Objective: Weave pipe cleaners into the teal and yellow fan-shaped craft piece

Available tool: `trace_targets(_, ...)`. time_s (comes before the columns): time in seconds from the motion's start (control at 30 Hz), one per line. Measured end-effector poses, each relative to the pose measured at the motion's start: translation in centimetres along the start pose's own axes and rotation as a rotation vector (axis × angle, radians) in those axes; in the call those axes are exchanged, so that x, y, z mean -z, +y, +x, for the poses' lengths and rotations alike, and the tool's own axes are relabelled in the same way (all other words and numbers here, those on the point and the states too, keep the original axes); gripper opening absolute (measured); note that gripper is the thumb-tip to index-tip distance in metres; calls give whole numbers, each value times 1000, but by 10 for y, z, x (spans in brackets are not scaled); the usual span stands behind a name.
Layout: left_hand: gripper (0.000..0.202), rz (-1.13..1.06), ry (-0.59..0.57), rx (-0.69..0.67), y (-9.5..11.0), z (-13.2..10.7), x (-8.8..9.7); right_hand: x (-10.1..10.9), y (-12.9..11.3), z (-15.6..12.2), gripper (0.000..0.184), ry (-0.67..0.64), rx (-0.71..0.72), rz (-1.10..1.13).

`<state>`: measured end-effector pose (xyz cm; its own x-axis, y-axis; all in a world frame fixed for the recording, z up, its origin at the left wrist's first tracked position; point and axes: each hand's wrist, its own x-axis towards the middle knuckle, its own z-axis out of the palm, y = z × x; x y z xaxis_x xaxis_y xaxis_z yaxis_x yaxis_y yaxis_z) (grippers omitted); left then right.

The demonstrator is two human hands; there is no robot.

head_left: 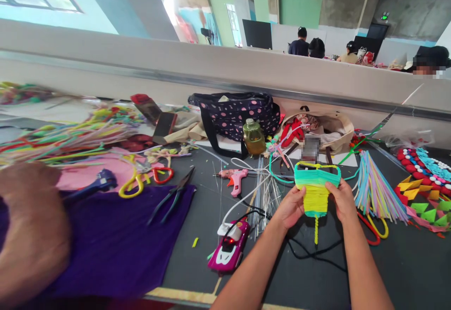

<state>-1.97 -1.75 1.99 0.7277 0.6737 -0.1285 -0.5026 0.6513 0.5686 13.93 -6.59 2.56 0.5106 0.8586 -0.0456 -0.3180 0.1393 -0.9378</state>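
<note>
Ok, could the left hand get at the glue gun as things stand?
Probably yes: the glue gun lies left of the left hand, with mostly thin sticks between. That hand would first have to release the craft piece, which the right hand also holds.

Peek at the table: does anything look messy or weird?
A bit: a small yellow scrap lies loose on the dark tabletop, between the purple cloth and the car-shaped box, like a stray offcut. I can't see anything spilled.

Yellow-teal craft piece (315,198), held up, twisted stem (316,230) downward
</note>
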Motion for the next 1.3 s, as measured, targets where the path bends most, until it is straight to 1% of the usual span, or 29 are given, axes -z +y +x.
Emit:
trace_targets(0.13, 31, 14, -7, -6, -3, -1, -3, -4, 0, -2, 40, 47, 81, -73)
trace_targets(0.27, 34, -8, 8, -39, -3, 1, -2, -7, -6, -3, 38, 87, 68, -75)
trace_targets(0.33, 36, -36, 6, -51, -2, 2, 0, -6, -10, -2, 41, 183, 91, -59)
trace_targets(0.4, 36, -57, 8, -61, 1, 2, 1, -3, -14, -2, 40, 307, 183, -92)
trace_targets(0.43, 36, -65, 13, -66, 1, 2, 1, -2, -15, -3, 37, 343, 242, -140)
trace_targets(0.47, 36, -69, 20, -71, 2, 2, 1, -1, -16, -4, 33, 352, 302, -211)
trace_targets(0.5, 35, -68, 29, -77, 2, 2, 0, 0, -17, -5, 29, 333, 362, -300)
trace_targets(0.57, 35, -58, 53, -90, 2, 1, -2, -2, -19, -10, 22, 243, 481, -503)
trace_targets(0.63, 36, -39, 77, -106, 1, 0, -6, -6, -20, -14, 19, 147, 593, -680)
trace_targets(0.7, 38, -11, 97, -118, 1, -2, -10, -10, -19, -18, 17, 86, 683, -809)
trace_targets(0.9, 42, 100, 123, -159, 0, -8, -22, -16, -15, -20, 17, 61, 873, -1071)
trace_targets(1.0, 43, 127, 140, -187, -2, -8, -24, -17, -15, -20, 16, 48, 902, -1142)
trace_targets(1.07, 42, 127, 150, -190, -4, -7, -24, -18, -15, -21, 16, 49, 892, -1144)
trace_targets(1.13, 40, 102, 165, -188, -4, -6, -23, -18, -14, -21, 15, 64, 869, -1074)
trace_targets(1.2, 38, 58, 187, -191, -3, -5, -20, -19, -13, -21, 14, 110, 823, -934)
trace_targets(1.3, 40, -10, 201, -203, 1, -3, -16, -21, -11, -21, 15, 216, 666, -643)
